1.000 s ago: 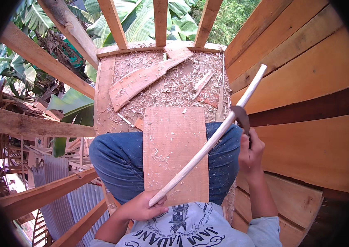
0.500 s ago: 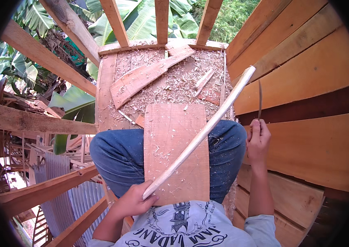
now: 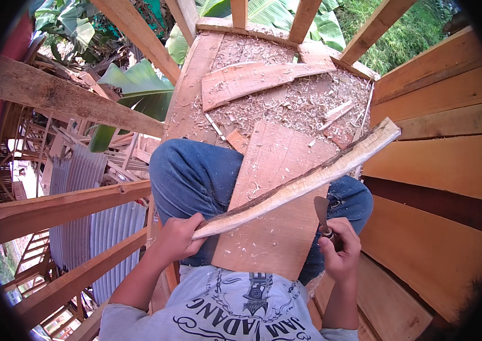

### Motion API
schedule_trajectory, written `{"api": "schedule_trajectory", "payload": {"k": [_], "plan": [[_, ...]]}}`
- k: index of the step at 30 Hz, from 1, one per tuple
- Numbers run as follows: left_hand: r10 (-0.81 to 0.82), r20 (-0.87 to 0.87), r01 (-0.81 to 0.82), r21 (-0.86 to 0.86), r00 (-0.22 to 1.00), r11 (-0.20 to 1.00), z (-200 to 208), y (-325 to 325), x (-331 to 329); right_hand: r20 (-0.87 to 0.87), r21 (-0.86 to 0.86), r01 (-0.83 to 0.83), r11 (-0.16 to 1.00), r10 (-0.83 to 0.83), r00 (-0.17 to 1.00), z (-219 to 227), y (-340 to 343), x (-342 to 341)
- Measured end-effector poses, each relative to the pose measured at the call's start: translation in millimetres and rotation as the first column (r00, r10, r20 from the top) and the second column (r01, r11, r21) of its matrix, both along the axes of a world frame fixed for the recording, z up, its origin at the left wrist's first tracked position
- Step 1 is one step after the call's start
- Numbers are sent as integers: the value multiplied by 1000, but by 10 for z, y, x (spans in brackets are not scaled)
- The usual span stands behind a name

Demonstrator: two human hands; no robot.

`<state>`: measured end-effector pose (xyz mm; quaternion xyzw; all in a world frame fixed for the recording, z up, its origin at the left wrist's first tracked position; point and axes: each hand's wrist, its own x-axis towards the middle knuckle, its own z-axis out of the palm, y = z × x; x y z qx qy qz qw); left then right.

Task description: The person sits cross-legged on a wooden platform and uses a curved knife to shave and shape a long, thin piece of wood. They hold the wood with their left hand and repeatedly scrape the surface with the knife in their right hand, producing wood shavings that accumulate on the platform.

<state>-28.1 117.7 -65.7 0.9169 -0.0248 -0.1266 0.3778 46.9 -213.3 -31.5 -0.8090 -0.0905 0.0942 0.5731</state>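
My left hand is closed round the near end of a long, slightly curved wooden stick, pale on its cut face with dark bark along one edge. The stick slants up to the right, above a flat board lying across my lap. In my right hand is a knife, gripped by its handle with the blade pointing up and away from me. The blade stands apart from the stick, below its right half. Fingers partly hide the knife's handle.
Wood shavings cover the plank floor beyond my knees. A shaped plank and small offcuts lie among them. Wooden rails stand on the left, a board wall on the right, banana leaves outside.
The view has turned. The stick has swung lower and rolled, so its barked edge shows. My right hand and the knife have come in from the right wall to beside the lap board.
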Motion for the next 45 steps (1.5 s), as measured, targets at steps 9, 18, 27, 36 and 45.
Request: {"api": "schedule_trajectory", "payload": {"k": [9, 18, 27, 36, 45], "plan": [[-43, 27, 44, -45, 999, 998, -83, 31, 128, -55, 149, 46, 988, -38, 998, -297, 271, -233], [-71, -12, 69, -83, 997, 994, -110, 79, 179, -27, 16, -258, 966, 259, 966, -257, 447, -236], [-44, -74, 34, -124, 996, 992, -52, 71, 228, -112, -95, -169, 981, 158, 981, -186, 443, -235], [-67, -163, 31, -214, 984, 976, -19, 114, 281, 3, -114, -202, 973, 204, 979, -299, 507, -272], [-98, -227, 16, -339, 969, 941, 0, 156, 370, -154, -76, -197, 978, 184, 971, -169, 611, -160]]}}
